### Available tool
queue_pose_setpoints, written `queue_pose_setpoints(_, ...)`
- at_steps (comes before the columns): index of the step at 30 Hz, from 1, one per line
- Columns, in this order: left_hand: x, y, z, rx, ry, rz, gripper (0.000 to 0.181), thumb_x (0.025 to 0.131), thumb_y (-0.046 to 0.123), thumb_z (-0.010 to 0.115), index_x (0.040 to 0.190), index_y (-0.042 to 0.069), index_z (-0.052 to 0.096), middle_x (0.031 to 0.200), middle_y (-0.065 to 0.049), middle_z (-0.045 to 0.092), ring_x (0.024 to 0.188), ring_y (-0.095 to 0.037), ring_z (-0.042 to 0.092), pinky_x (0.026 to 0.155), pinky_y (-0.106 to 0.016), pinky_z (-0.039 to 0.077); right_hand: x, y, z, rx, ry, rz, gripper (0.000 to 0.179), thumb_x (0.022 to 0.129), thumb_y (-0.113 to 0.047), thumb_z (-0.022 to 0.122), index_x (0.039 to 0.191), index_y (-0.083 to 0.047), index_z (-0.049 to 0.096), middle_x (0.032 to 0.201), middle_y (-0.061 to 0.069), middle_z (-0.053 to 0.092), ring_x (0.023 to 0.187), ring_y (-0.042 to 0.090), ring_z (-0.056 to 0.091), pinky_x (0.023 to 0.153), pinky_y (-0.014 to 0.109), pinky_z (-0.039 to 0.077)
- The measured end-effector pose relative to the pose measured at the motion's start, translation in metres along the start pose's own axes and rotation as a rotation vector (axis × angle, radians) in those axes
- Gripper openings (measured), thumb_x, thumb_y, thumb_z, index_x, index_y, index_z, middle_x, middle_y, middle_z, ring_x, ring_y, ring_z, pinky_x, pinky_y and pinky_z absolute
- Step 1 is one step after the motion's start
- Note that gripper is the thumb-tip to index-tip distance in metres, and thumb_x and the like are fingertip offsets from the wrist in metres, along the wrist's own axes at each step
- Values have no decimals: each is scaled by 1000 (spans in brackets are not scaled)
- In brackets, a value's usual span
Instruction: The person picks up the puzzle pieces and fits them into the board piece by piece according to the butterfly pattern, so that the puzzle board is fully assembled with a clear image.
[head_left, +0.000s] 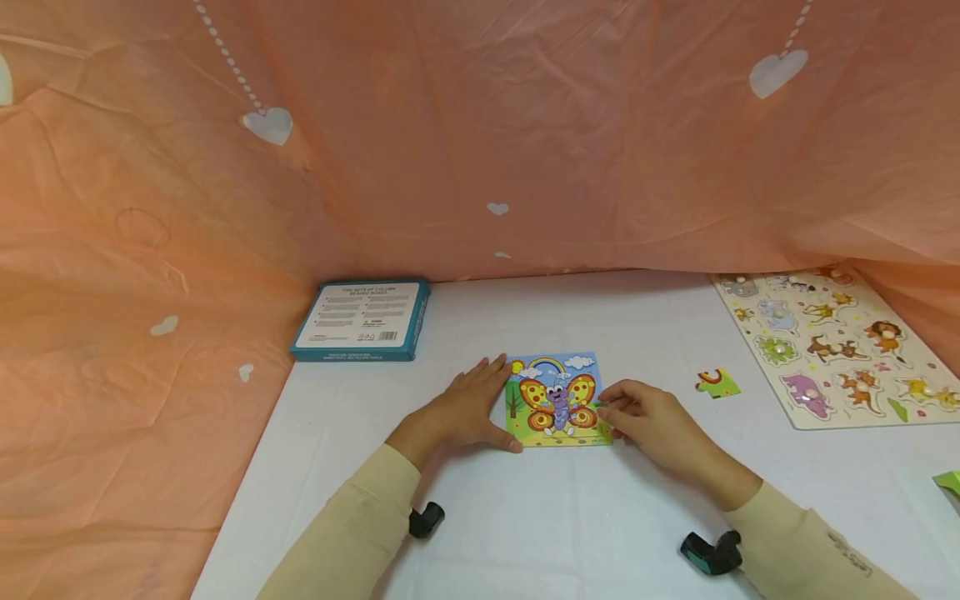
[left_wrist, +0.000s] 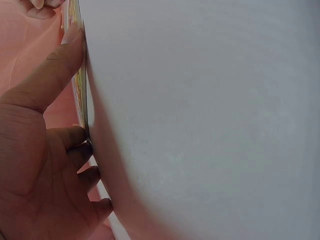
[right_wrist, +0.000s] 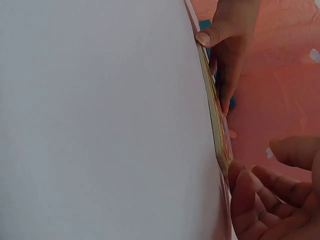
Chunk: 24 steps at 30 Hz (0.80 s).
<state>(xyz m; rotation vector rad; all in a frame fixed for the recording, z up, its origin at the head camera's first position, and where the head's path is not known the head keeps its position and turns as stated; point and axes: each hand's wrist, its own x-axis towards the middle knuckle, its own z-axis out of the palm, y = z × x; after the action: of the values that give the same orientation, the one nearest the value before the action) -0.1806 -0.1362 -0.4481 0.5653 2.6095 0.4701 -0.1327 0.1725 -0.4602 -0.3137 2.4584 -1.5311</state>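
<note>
A small square butterfly picture puzzle (head_left: pixel 558 404) lies flat on the white table. My left hand (head_left: pixel 468 408) rests along its left side, fingers extended and spread, with the thumb tip at the lower left corner. In the left wrist view, the thumb (left_wrist: pixel 62 62) lies against the puzzle's edge. At the right edge is my right hand (head_left: pixel 652 421), its fingers loosely bent. The right wrist view has its fingertips (right_wrist: pixel 240 180) right at the puzzle's corner, while the thumb stands apart from them. A loose green jigsaw piece with a red arc (head_left: pixel 718 383) lies to the right.
A teal-edged box (head_left: pixel 360 321) with a white printed label lies at the back left. On the right is an animal peg board (head_left: pixel 840 354). A green object (head_left: pixel 948 482) shows at the right frame edge. An orange cloth with hearts (head_left: pixel 525 150) hangs behind the table.
</note>
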Motion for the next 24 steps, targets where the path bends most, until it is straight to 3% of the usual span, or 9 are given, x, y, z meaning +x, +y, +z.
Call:
queue_pose_setpoints(10,0,1,0,-7,0,2,127,79,56,96,175,14,24,182,-2,12,166,-25,3,131,-50,9,-7,7,-23,-16,20,-1,34,110,-22,68,135,1,67,108,8,74,90,24,67,66,31,58)
queue_pose_setpoints(17,0,1,0,6,-5,-6,127,80,57,95,175,15,23,182,0,11,166,-24,3,131,-49,9,-12,13,-40,61,79,-37,41,115,-27,61,140,5,62,122,15,72,107,26,69,82,31,60)
queue_pose_setpoints(24,1,0,0,9,-7,-4,127,80,58,95,176,15,22,182,0,10,166,-24,3,132,-49,9,-19,21,-58,35,121,-6,47,119,-33,50,149,3,56,140,23,67,111,22,69,81,30,58)
